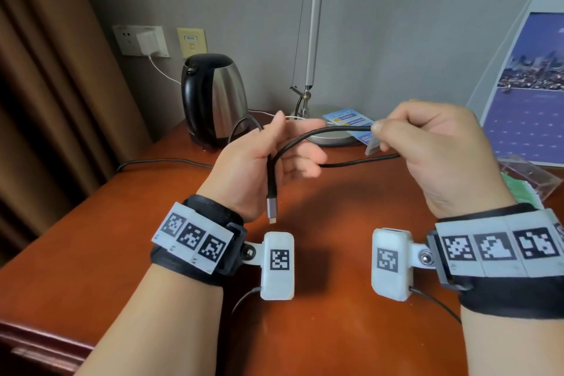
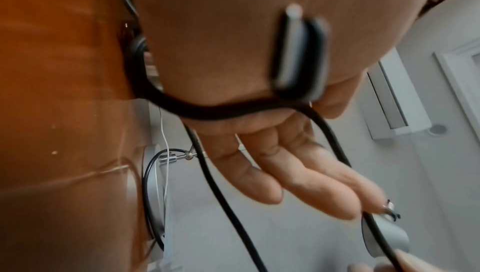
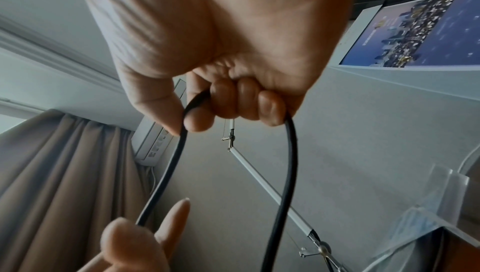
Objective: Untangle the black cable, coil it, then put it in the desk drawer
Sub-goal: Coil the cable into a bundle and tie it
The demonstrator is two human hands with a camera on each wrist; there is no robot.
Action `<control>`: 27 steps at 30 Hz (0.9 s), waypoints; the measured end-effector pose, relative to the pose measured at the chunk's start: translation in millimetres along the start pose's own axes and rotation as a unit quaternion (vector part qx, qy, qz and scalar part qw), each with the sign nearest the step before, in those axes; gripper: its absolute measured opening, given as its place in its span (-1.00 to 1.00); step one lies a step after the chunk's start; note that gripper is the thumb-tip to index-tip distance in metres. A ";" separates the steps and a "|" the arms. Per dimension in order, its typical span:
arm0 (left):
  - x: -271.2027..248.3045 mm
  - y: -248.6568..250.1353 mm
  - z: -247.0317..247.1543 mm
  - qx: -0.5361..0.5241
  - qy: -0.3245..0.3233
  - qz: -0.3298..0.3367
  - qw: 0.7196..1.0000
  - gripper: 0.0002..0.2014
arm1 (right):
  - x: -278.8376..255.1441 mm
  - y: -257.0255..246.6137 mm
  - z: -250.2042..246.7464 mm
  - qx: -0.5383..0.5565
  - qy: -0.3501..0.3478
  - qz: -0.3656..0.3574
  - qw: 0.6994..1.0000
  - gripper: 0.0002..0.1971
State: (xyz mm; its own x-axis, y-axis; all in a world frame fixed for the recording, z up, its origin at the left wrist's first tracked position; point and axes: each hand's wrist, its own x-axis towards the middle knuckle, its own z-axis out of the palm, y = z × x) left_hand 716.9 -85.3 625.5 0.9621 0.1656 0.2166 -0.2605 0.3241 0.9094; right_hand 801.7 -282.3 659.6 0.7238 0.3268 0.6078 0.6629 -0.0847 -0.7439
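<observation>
The black cable (image 1: pixel 335 129) stretches between both hands above the reddish wooden desk (image 1: pixel 335 330). My left hand (image 1: pixel 293 143) holds one end, palm turned inward. The cable (image 2: pixel 221 112) crosses that palm, and its fingers (image 2: pixel 285 173) lie fairly straight. The grey connector (image 1: pixel 271 207) hangs down below the left hand and lies blurred against the palm (image 2: pixel 296 54) in the left wrist view. My right hand (image 1: pixel 378 131) is a fist that pinches the cable between thumb and forefinger. A bend of cable (image 3: pixel 291 153) passes through this fist (image 3: pixel 197 116), so two strands run back toward the left hand.
A steel-and-black kettle (image 1: pixel 213 98) stands at the back left, its cord (image 1: pixel 164 162) trailing over the desk. A lamp base (image 1: pixel 329 134) sits behind the hands. A brochure stand (image 1: pixel 534 85) and a clear holder (image 1: pixel 528 177) stand at the right. Brown curtain hangs at the left.
</observation>
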 end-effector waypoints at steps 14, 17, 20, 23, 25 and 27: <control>5.6 -11.1 9.1 0.085 -0.021 0.065 0.994 -0.53 | 0.3 -1.8 4.1 0.029 -0.026 0.010 0.999 -0.72; 6.9 -17.3 10.5 0.120 -0.022 0.101 0.987 -0.56 | -0.6 -2.8 6.3 0.033 -0.041 0.011 0.999 -0.72; 7.4 -19.2 13.1 0.140 -0.034 0.124 0.982 -0.61 | -1.6 -2.7 7.4 0.040 -0.053 0.014 0.998 -0.73; 8.6 -18.6 15.1 0.177 -0.057 0.120 0.975 -0.62 | -2.1 -2.5 7.9 0.036 -0.063 0.017 0.997 -0.73; 9.0 -18.0 17.7 0.169 -0.077 0.097 0.978 -0.66 | -1.3 -2.2 8.4 0.043 -0.067 0.020 0.997 -0.72; 9.4 -16.2 22.3 0.121 -0.097 0.057 0.986 -0.71 | -0.1 0.3 8.1 0.062 -0.059 0.018 0.996 -0.70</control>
State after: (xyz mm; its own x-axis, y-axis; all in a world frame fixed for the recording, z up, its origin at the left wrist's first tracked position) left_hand 732.0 -109.8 620.7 0.9311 -0.0017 0.3647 -0.3635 0.0788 0.9283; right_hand 800.3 -274.7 657.0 0.7147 0.4346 0.5481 0.6023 0.0160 -0.7981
